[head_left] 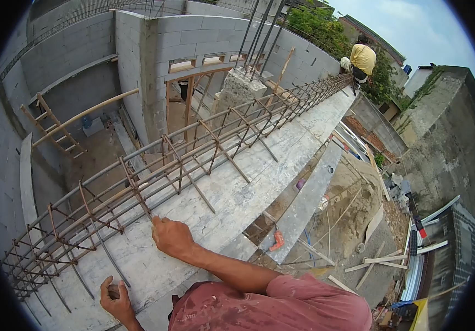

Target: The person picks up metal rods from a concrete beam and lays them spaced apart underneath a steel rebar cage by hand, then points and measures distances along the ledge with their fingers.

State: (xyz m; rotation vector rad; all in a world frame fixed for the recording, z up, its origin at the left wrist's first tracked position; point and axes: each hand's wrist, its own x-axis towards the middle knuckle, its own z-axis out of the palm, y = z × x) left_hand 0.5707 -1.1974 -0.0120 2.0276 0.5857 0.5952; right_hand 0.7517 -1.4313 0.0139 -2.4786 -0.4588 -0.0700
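Observation:
A long cage of rusty rebar (179, 160) runs diagonally over a pale, worn board surface (221, 204). My right hand (172, 238) is closed in a fist around the lower end of a rebar crosspiece (142, 203), at the near side of the cage. Below and to the left, my left hand (117, 302) hovers by the board's near edge. Its fingers are curled but apart from the thumb, and I see nothing held in them. Several bar ends stick out of the cage across the board between and around my hands.
A person in a yellow top (363, 58) crouches at the cage's far end. Upright bars rise from a concrete column (240, 91). Left lies a deep walled room with a wooden ladder (55, 127). Right, the ground drops to sand (353, 204), planks and an orange pipe fitting (277, 241).

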